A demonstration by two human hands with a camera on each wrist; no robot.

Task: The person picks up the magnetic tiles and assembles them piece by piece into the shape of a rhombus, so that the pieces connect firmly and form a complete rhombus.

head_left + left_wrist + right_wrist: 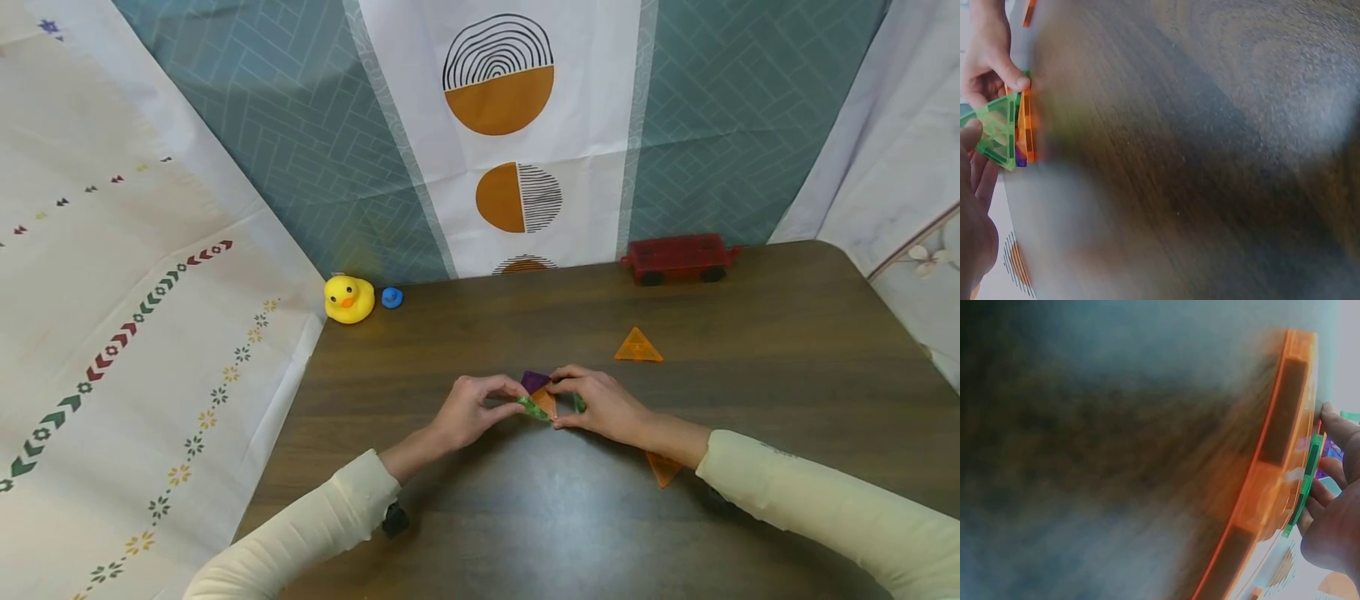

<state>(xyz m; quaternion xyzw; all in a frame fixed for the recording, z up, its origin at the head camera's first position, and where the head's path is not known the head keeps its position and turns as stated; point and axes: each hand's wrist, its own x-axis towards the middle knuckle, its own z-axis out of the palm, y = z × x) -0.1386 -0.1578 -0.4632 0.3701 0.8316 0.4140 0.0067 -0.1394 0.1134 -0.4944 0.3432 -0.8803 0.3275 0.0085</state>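
Near the middle of the table, my left hand [468, 412] pinches a translucent green triangular magnetic tile [533, 409], which is raised and tilted in the left wrist view. Beside it, my right hand [603, 404] pinches an orange triangular tile [545, 403] between thumb and fingers, the thumb at its near corner. A purple tile [533, 381] adjoins the orange one on the far side. Another green tile [579, 403] lies under the right hand, partly covered by it. Whether the tiles' edges are joined I cannot tell.
One orange triangular tile [638, 345] lies beyond the right hand; another orange tile [663, 468] is partly under the right forearm. Along the back edge are a red toy wagon [678, 259], a yellow rubber duck [349, 300] and a small blue duck [392, 297].
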